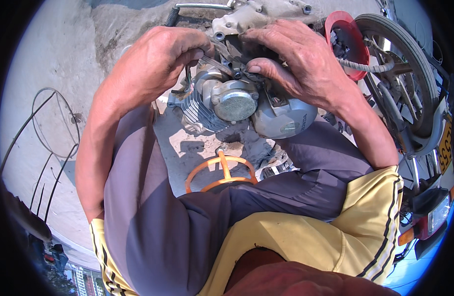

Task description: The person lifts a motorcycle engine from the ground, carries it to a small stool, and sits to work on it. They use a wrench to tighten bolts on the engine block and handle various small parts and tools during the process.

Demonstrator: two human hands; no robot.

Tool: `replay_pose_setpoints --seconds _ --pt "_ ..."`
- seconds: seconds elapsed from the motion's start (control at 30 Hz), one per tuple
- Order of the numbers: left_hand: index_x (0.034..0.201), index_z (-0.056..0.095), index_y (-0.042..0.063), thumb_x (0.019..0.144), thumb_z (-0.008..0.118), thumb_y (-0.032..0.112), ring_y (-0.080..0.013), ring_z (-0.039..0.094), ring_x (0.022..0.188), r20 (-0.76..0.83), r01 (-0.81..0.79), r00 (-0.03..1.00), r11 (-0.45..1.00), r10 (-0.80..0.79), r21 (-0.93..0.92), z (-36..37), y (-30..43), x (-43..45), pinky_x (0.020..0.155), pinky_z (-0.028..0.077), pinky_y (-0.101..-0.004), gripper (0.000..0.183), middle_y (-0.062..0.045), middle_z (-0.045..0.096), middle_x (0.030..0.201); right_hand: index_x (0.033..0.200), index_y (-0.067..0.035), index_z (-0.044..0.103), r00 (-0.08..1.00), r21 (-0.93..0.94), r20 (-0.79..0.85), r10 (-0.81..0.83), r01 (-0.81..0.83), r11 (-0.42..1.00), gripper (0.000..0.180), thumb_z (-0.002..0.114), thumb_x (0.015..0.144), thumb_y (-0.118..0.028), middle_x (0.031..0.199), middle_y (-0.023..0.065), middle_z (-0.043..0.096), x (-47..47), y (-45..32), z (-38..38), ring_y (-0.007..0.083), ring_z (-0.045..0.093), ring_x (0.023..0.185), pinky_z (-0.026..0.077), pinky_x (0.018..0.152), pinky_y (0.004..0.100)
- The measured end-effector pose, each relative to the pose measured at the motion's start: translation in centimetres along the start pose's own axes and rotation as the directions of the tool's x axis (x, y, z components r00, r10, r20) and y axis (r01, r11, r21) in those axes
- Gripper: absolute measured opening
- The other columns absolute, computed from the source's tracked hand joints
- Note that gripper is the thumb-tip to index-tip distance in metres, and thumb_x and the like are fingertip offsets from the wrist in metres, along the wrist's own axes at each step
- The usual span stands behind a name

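A Honda motorcycle engine (227,100), with a finned cylinder, a round cover and a grey side cover, stands on the ground between my knees. My left hand (175,55) grips a flat metal bar, likely a wrench (216,65), at the engine's upper left; its far end reaches a bolt near the middle. My right hand (290,55) arches over the engine's upper right, thumb and fingers apart, touching dark parts near that bolt; whether its fingertips hold anything is hidden. Short wires (187,82) hang below my left hand.
A red bowl (347,22) of small metal parts lies at upper right, beside a motorcycle's front wheel (393,33). A kick-start lever (203,6) juts out at the top. An orange metal stool frame (221,161) stands between my legs. Thin black cable (37,111) loops on the concrete at left.
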State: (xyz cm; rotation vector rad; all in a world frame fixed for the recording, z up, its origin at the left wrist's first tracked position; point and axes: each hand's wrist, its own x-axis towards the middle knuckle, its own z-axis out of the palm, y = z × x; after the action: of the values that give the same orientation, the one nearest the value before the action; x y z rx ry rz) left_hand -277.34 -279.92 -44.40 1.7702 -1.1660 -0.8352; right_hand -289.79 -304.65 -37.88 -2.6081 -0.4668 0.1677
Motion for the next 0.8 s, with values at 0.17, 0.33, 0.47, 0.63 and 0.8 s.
replay_pose_setpoints --seconds 0.17,0.33,0.47,0.63,0.8 --pt "0.109 0.069 -0.002 0.094 0.06 -0.009 -0.0274 0.069 0.091 0.064 0.052 0.996 0.994 -0.057 0.091 0.0 -1.3 0.7 0.083 0.055 -0.0386 0.019 -0.014 0.071 0.099 0.121 -0.004 0.068 0.999 0.03 0.023 0.035 -0.035 0.999 0.033 0.074 0.095 -0.022 0.103 0.0143 0.071 -0.4 0.5 0.3 0.0354 0.068 0.099 0.054 0.086 0.0452" --pt "0.11 0.07 -0.002 0.1 0.062 0.001 -0.0235 0.069 0.091 0.069 -0.021 0.997 0.996 0.015 0.084 -0.2 -2.1 0.5 0.083 0.055 -0.0353 0.013 -0.012 0.072 0.101 0.122 -0.003 0.068 0.993 0.128 0.035 0.111 -0.115 0.985 0.031 0.073 0.095 -0.018 0.102 0.0162 0.07 -0.7 0.8 -0.2 0.0383 0.069 0.095 0.057 0.083 0.0464" --pt "0.112 0.072 -0.001 0.104 0.061 0.006 -0.0121 0.064 0.084 -0.163 0.13 0.971 0.96 -0.173 -0.246 -1.0 -1.0 0.8 0.079 0.054 -0.03 0.014 -0.006 0.07 0.092 0.13 -0.003 0.067 0.989 0.114 0.009 0.147 -0.147 0.983 0.037 0.075 0.097 -0.018 0.114 0.0162 0.072 -0.4 0.6 -0.9 0.034 0.071 0.103 0.057 0.089 0.0417" --pt "0.114 0.072 0.001 0.103 0.063 0.007 -0.0115 0.067 0.085 -0.198 -0.063 0.98 0.889 -0.031 -0.454 2.0 1.7 1.5 0.08 0.054 -0.0292 0.016 -0.005 0.072 0.094 0.127 -0.001 0.068 0.994 0.167 -0.016 0.112 -0.108 0.98 0.033 0.073 0.098 -0.017 0.109 0.0164 0.072 -0.3 0.4 -0.8 0.0344 0.072 0.098 0.057 0.086 0.0407" --pt "0.125 0.071 0.004 0.096 0.077 0.013 -0.0178 0.069 0.105 -0.221 -0.084 0.975 0.93 0.003 -0.357 3.5 1.2 2.0 0.096 0.056 -0.0333 0.031 -0.009 0.073 0.121 0.119 0.0 0.068 0.99 0.06 0.034 0.14 -0.141 0.988 0.02 0.067 0.101 -0.011 0.101 0.0165 0.072 -0.6 0.5 -1.4 0.0342 0.072 0.092 0.056 0.08 0.0409"
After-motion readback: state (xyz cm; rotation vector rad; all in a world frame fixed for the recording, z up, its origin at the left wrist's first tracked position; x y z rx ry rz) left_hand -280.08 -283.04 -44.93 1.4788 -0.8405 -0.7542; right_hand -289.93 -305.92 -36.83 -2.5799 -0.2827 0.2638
